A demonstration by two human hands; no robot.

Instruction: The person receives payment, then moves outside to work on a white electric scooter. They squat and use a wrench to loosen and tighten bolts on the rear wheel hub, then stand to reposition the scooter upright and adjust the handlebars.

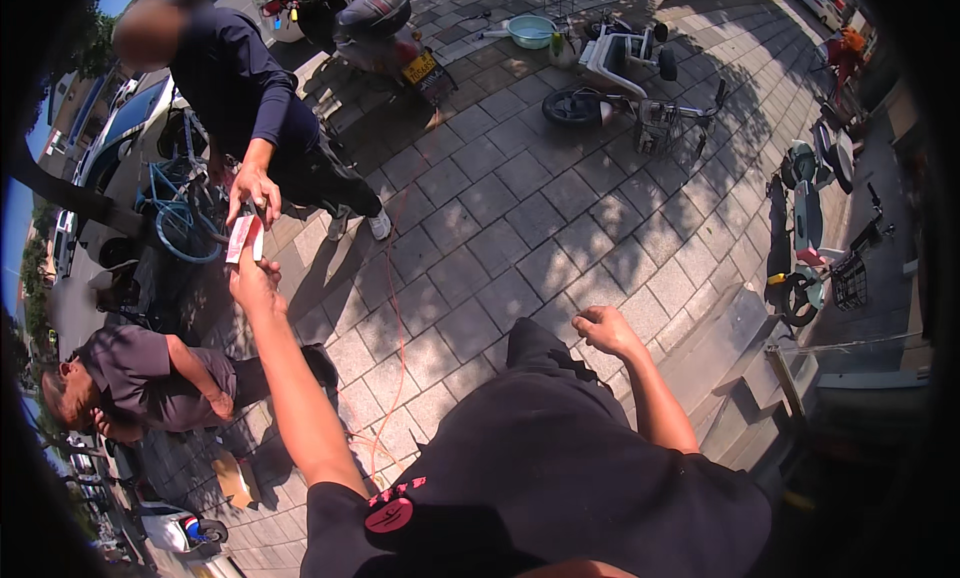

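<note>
My left arm reaches out to the left, and my left hand [258, 286] grips the lower end of a small, flat red-and-white packet [244, 240]. Another person's hand [256, 190] comes down to the packet's upper end from the far side, its fingers at or on that end. That hand belongs to a person in a dark long-sleeved top [225, 73], who faces me. What the packet contains cannot be seen. At my right side, my right hand [604, 330] hangs over the paving with its fingers curled in, and nothing shows in it.
A second person in a grey-brown shirt [150, 373] is at the lower left. A white electric bike [620, 63] lies on the paving [480, 213] near a light-green basin [530, 32]. Scooters [805, 223] stand right, beyond stone steps [725, 378]. A thin red cord [398, 278] crosses the ground.
</note>
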